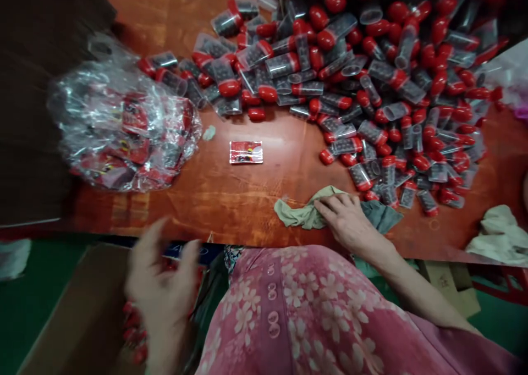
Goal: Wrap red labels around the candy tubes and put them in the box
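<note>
My right hand (344, 218) rests on a crumpled pale green cloth (303, 214) near the table's front edge, its fingers curled over the fabric. A darker grey-green cloth (381, 215) lies under and beside the wrist. My left hand (165, 281), blurred by motion, hovers over an open cardboard box below the table edge; its thumb and fingers are apart with nothing between them. A small red printed packet (246, 152) lies flat on the table. Behind it spreads a big heap of clear plastic tubes with red rounded caps (305, 61), dark dotted contents showing inside.
A clear plastic bag (127, 127) of red printed packets sits at the table's left. The cardboard box (61, 314) below holds red pieces (138, 336). A whitish cloth (501, 235) lies at the right edge of the wooden table (231, 204). White pieces lie at the back.
</note>
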Motion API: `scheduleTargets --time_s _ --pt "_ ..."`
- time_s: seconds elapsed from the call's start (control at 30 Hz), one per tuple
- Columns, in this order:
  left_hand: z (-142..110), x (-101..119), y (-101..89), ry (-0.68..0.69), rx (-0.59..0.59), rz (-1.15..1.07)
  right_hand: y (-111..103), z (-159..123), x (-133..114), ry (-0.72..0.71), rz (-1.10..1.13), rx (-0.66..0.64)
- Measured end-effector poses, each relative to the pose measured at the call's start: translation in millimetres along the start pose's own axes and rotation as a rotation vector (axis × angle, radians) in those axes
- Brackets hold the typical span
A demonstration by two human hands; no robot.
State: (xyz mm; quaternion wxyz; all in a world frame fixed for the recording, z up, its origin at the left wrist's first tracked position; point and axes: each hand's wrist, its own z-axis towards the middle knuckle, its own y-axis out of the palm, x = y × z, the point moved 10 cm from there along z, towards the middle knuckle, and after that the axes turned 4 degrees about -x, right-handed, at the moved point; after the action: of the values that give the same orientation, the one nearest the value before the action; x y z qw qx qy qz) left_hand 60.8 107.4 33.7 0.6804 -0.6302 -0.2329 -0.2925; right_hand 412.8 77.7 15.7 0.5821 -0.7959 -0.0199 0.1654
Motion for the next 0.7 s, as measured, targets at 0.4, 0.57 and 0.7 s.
scheduleTargets --time_s 0.4,0.57,0.7 --pt "11.1 178.6 223.8 0.934 -0.463 0.385 -14.1 1.5 11.1 0.051 0.13 0.386" --pt "28.5 174.9 209.8 0.875 -0.285 0.396 -57.5 -64.3 79.9 0.322 0.312 0.615" --pt "32.2 171.7 207.3 0.845 -0.269 0.391 -50.9 -117.0 154.2 0.724 0.233 0.504"
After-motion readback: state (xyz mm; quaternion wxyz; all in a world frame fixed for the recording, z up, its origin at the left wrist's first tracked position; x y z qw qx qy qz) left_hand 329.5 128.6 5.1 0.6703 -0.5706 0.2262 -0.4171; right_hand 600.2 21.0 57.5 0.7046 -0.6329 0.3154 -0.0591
